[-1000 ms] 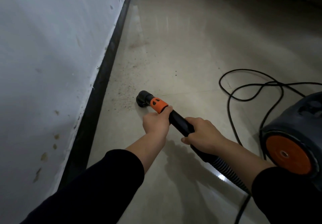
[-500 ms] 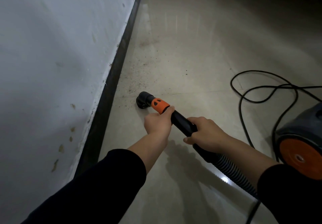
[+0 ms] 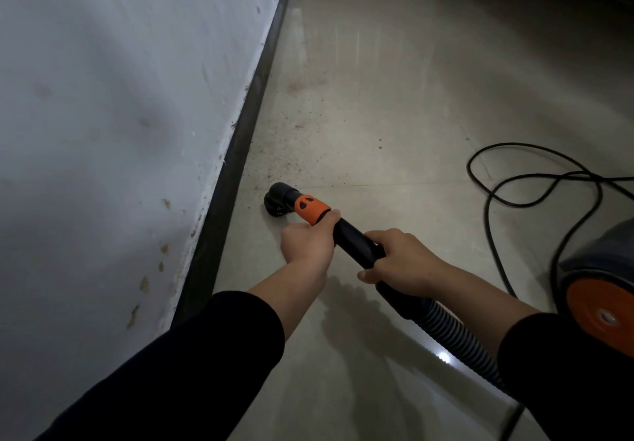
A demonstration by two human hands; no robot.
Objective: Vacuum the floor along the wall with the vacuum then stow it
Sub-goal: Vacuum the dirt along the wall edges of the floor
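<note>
Where the chalky white wall point(image 3: 103, 132), scuffed and flecked with brown chips, is meeting a flat black skirting strip point(image 3: 240, 138), fine dark grit point(image 3: 288, 162) is lying scattered over the glossy beige floor tiles point(image 3: 377, 80). The vacuum's rounded black nozzle point(image 3: 279, 198) is sitting on the tile just beside that strip, at the near edge of the grit. Just behind its matte orange collar point(image 3: 310, 209), the left hand point(image 3: 307, 243) is gripping the smooth black tube point(image 3: 353, 243), fingers wrapped round it. The right hand point(image 3: 401, 264) is clasping the same tube further back, fingers curled round. A corrugated grey hose point(image 3: 456, 341) is trailing rightward. A thin black cord point(image 3: 494, 193) is looping across the tiles near the dark canister point(image 3: 603, 259) with its orange disc wheel point(image 3: 598, 313).
</note>
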